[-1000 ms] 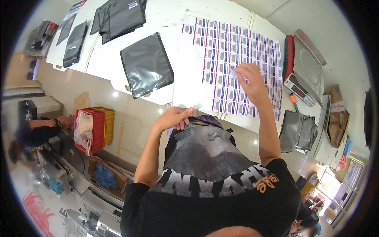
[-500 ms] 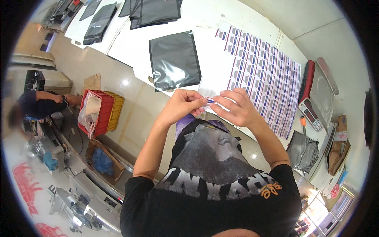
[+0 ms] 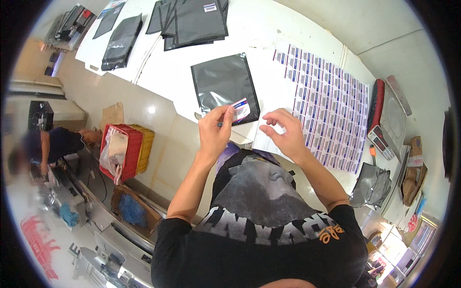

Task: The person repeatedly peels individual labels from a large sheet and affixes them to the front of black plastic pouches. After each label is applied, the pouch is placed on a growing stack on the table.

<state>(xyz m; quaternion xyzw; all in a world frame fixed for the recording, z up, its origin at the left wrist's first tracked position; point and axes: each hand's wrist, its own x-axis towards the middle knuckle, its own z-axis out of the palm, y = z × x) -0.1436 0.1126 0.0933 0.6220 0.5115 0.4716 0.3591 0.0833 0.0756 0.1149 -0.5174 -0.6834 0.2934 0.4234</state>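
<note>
My left hand [image 3: 214,129] pinches a small white label sticker [image 3: 242,112] with red and blue bands between thumb and fingers. The sticker is over the near right corner of a glossy black flat pouch [image 3: 222,79] on the white table; I cannot tell whether it touches the surface. To the right, my right hand [image 3: 287,134] is empty, its thumb and fingers curved and apart. It hovers beside the near left edge of a large sheet of labels [image 3: 329,108], printed in rows, with some missing from its left side.
At the table's far side lies a pile of black pouches [image 3: 197,26], the top one labelled. Another black stack [image 3: 122,43] is further left. A scale [image 3: 382,141] stands at right near more dark bags [image 3: 372,185]. A red crate [image 3: 126,151] and another person [image 3: 60,144] are at left.
My left hand has carried the sticker from between both hands to over the pouch's corner. My right hand has let go and drawn slightly away. The view has shifted, and a labelled pouch shows on the far pile.
</note>
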